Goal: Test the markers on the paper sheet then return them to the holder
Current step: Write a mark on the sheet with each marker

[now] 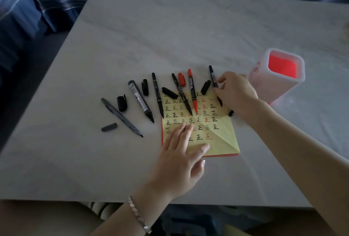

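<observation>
Grey stone table (113,46) holds it all. The pink holder (277,92) stands just right of my right hand (238,94), with no markers showing in it, so the trip back is short. My left hand (181,150) lies flat, fingers straight and a bit apart, pressing the yellow paper (222,141) so it won't slide. My right fingers (221,79) curl at the dark marker (213,77); I can't tell if they pinch it. A black cap (205,87) and the red marker (192,92) crowd close beside it.

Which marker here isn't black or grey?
The red marker, lying on the yellow paper sheet, second from the right; its red cap lies beside its far end. The others are dark.
</observation>
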A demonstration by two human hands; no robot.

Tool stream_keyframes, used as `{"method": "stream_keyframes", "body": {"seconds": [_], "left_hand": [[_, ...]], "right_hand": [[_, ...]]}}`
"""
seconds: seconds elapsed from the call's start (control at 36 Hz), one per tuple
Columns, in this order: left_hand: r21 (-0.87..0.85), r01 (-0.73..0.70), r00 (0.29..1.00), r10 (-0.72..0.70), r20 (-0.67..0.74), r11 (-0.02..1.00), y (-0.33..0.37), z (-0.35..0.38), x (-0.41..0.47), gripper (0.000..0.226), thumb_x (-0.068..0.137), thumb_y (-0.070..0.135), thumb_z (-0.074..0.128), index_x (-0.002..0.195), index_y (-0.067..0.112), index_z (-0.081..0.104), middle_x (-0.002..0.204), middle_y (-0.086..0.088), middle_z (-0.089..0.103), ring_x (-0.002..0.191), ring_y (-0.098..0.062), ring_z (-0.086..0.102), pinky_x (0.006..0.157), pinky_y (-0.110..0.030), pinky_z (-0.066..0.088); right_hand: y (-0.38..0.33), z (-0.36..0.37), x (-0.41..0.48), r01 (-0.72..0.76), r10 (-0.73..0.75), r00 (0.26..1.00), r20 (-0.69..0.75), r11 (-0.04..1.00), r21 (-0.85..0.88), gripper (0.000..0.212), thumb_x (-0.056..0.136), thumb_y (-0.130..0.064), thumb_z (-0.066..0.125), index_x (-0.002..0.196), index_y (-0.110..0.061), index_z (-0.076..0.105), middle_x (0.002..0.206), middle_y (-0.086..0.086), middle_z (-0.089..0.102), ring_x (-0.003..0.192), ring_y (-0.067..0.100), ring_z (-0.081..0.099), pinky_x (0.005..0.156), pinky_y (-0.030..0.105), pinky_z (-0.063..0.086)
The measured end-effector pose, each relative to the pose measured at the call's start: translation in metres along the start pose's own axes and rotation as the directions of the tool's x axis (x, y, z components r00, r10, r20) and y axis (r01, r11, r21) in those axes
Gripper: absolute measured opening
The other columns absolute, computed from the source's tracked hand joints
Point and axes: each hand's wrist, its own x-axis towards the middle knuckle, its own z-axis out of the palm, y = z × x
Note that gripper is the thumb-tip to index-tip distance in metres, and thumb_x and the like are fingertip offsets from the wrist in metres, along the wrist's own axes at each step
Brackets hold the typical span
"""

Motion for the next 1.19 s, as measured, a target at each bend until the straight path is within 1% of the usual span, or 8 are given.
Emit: {"method": "stream_keyframes", "body": {"seconds": [0.11, 0.22, 0.31, 0.5, 0.61, 0.89, 1.11, 1.19], "left_hand": [[0.000, 0.006, 1.000, -0.006, 0.007, 1.000, 0.001, -0.001, 0.000, 0.037, 0.085, 0.037, 0.043, 0.119, 0.032, 0.054, 0.140, -0.018, 0.042, 0.133, -0.034, 0.033, 0.109, -0.049, 0.019], [0.007, 0.010, 1.000, -0.010, 0.024, 1.000, 0.001, -0.002, 0.001, 0.037, 0.084, 0.038, 0.043, 0.119, 0.032, 0.054, 0.140, -0.019, 0.043, 0.133, -0.034, 0.034, 0.109, -0.050, 0.019], [0.013, 0.014, 0.999, -0.014, 0.038, 1.000, 0.001, -0.003, 0.001, 0.037, 0.084, 0.038, 0.042, 0.118, 0.032, 0.054, 0.140, -0.019, 0.043, 0.133, -0.035, 0.034, 0.108, -0.050, 0.020], [0.032, 0.046, 0.998, -0.047, 0.036, 0.998, 0.008, -0.006, 0.004, 0.036, 0.082, 0.037, 0.041, 0.113, 0.030, 0.058, 0.136, -0.020, 0.046, 0.130, -0.036, 0.038, 0.106, -0.048, 0.024], [-0.006, 0.042, 0.999, -0.042, 0.022, 0.999, 0.014, -0.005, 0.009, 0.024, 0.080, 0.035, 0.050, 0.101, 0.027, 0.056, 0.136, -0.022, 0.045, 0.131, -0.036, 0.035, 0.106, -0.047, 0.019], [0.021, -0.022, 0.997, 0.020, 0.080, 1.000, 0.016, -0.002, 0.012, 0.036, 0.085, 0.044, 0.040, 0.117, 0.033, 0.052, 0.142, -0.020, 0.038, 0.135, -0.039, 0.027, 0.107, -0.054, 0.009], [0.081, 0.003, 0.993, -0.013, 0.120, 0.997, 0.019, -0.005, 0.014, 0.037, 0.085, 0.047, 0.037, 0.117, 0.038, 0.053, 0.142, -0.020, 0.039, 0.135, -0.039, 0.028, 0.103, -0.059, 0.010], [0.052, 0.022, 0.993, -0.028, 0.118, 0.998, 0.020, -0.005, 0.014, 0.036, 0.086, 0.048, 0.036, 0.115, 0.041, 0.055, 0.142, -0.019, 0.039, 0.135, -0.038, 0.027, 0.113, -0.050, 0.011]], "right_hand": [[-0.005, 0.000, 0.003, -0.014, 0.020, 0.997, 0.072, 0.997, -0.081, 0.025, 0.085, -0.023, 0.058, 0.102, -0.005, 0.058, 0.089, 0.012, 0.059, 0.079, 0.030, 0.059, 0.064, 0.032, 0.048], [-0.009, 0.000, 0.009, -0.051, 0.058, 0.993, 0.103, 0.996, -0.069, 0.014, 0.084, -0.018, 0.058, 0.083, -0.004, 0.058, 0.077, 0.012, 0.058, 0.068, 0.029, 0.056, 0.053, 0.027, 0.043], [-0.005, -0.005, 0.008, -0.093, 0.080, 0.990, 0.112, 0.989, 0.114, 0.027, 0.079, -0.019, 0.066, 0.094, 0.003, 0.064, 0.084, 0.017, 0.063, 0.073, 0.029, 0.060, 0.058, 0.029, 0.048], [0.022, -0.018, -0.032, -0.073, 0.101, 0.995, -0.025, 0.844, 0.532, 0.010, 0.082, -0.015, 0.058, 0.076, -0.011, 0.064, 0.053, 0.000, 0.055, 0.037, 0.002, 0.047, 0.045, 0.013, 0.041], [0.040, -0.019, -0.063, -0.052, 0.142, 0.986, -0.085, 0.752, 0.657, 0.017, 0.085, -0.012, 0.054, 0.068, -0.012, 0.057, 0.048, -0.001, 0.060, 0.039, 0.005, 0.052, 0.046, 0.014, 0.046], [0.057, -0.001, -0.110, 0.045, 0.115, 0.986, -0.119, 0.509, 0.860, 0.013, 0.087, -0.005, 0.052, 0.083, -0.017, 0.056, 0.065, -0.007, 0.070, 0.060, 0.010, 0.065, 0.054, 0.021, 0.053], [0.040, 0.027, -0.107, 0.094, 0.209, 0.936, -0.282, 0.624, 0.776, 0.019, 0.075, -0.019, 0.070, 0.065, -0.010, 0.057, 0.046, -0.005, 0.057, 0.040, 0.006, 0.053, 0.044, 0.012, 0.042], [0.037, 0.038, -0.103, 0.087, 0.248, 0.916, -0.315, 0.645, 0.759, 0.025, 0.074, -0.021, 0.073, 0.059, -0.015, 0.053, 0.044, -0.005, 0.053, 0.039, 0.007, 0.048, 0.043, 0.018, 0.040]]}}
